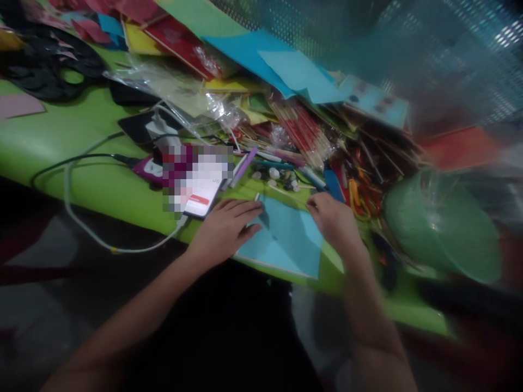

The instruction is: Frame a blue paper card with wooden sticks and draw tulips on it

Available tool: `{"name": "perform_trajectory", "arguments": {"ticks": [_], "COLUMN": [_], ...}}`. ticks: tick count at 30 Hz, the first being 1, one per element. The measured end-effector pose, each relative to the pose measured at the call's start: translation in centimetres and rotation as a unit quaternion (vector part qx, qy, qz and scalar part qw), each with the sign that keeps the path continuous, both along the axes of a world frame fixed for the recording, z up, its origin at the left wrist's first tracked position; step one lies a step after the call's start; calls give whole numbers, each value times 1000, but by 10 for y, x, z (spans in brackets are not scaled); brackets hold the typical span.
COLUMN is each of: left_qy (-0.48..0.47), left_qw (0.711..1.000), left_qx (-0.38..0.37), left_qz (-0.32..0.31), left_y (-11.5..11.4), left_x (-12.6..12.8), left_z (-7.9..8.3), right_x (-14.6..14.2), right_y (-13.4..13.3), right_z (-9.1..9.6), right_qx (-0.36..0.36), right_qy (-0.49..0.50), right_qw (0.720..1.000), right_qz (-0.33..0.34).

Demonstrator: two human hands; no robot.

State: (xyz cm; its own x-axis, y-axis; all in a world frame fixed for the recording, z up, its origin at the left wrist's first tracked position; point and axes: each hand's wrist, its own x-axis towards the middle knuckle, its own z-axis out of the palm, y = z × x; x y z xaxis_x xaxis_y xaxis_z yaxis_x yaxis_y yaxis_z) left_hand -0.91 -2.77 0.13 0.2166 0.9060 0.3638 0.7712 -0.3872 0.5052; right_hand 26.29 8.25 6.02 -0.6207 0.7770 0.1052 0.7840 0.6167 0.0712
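Your left hand lies open, palm flat on the blue paper sheet. Your right hand curls its fingers at the sheet's far edge (blur hides whether they pinch it). That one sheet lies at the near edge of the green counter. It looks light, thin and quick to crease, so take it by an edge or corner. Beyond sit one phone, one green bowl and a bundle of sticks, too many to count.

left hand lies flat, palm down, fingers stretched together toward 2 o'clock; bare left forearm enters from 7 o'clock. right hand sits knuckles up, fingers curled under toward 10 o'clock; right forearm enters from 5 o'clock.
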Motion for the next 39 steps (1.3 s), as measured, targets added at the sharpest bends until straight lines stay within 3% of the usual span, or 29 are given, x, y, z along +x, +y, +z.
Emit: {"name": "perform_trajectory", "arguments": {"ticks": [9, 29, 39], "left_qy": [16, 4, 88], "left_qw": [1000, 1000, 996], "left_qx": [8, 7, 9], "left_qz": [3, -6, 12], "left_y": [-1, 3, 9], "left_x": [1, 0, 3], "left_z": [-1, -1, 2], "right_x": [-3, -11, -12], "right_y": [-11, -11, -10], "right_z": [-4, -6, -5], "right_qx": [18, 20, 9], "right_qy": [8, -32, -44], "right_qw": [998, 998, 997], "right_qz": [59, 56, 54]}}
